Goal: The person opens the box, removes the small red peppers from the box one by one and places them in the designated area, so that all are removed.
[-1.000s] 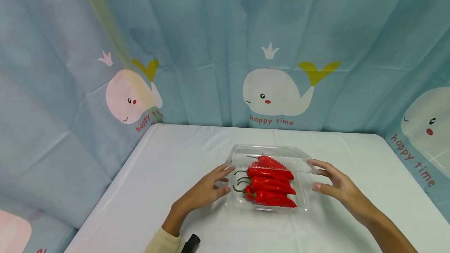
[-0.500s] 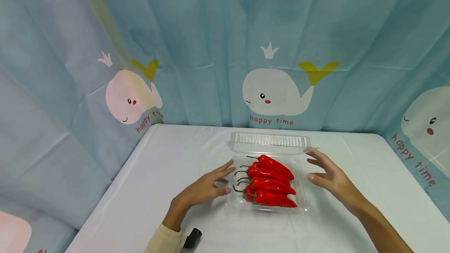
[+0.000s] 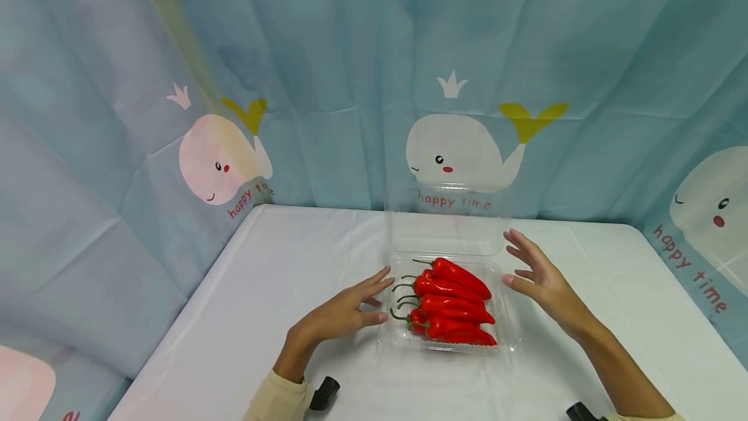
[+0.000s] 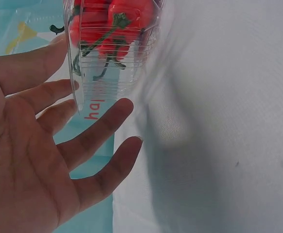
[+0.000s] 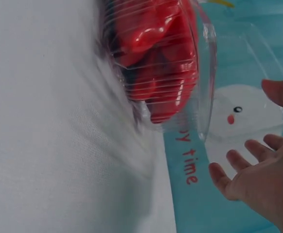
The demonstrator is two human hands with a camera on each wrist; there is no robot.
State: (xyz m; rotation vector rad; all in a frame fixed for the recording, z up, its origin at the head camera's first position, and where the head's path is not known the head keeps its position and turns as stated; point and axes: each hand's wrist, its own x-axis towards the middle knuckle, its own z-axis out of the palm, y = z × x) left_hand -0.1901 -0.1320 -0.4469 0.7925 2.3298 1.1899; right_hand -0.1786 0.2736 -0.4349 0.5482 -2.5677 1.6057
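Note:
A clear plastic clamshell box (image 3: 506,327) stands on the white table, holding several glossy red peppers (image 3: 452,307) with green stems that point left. Its transparent lid (image 3: 448,234) is raised at the back, leaning up in front of the curtain. My left hand (image 3: 350,309) is at the box's left side, fingers loosely spread; in the left wrist view the fingertips (image 4: 127,106) lie by the rim, and contact is hard to tell. To the right of the box, my right hand (image 3: 543,288) is held apart from it with relaxed fingers, also in the right wrist view (image 5: 273,177).
White cloth covers the table (image 3: 280,265). A blue curtain (image 3: 339,154) with printed whales hangs behind and along the sides. Black wrist devices (image 3: 324,394) sit on the forearms at the lower edge.
The lid has swung from low over the peppers up and back behind the box. My right hand followed it a little away and leftward, then parted from it. The left hand has hardly moved.

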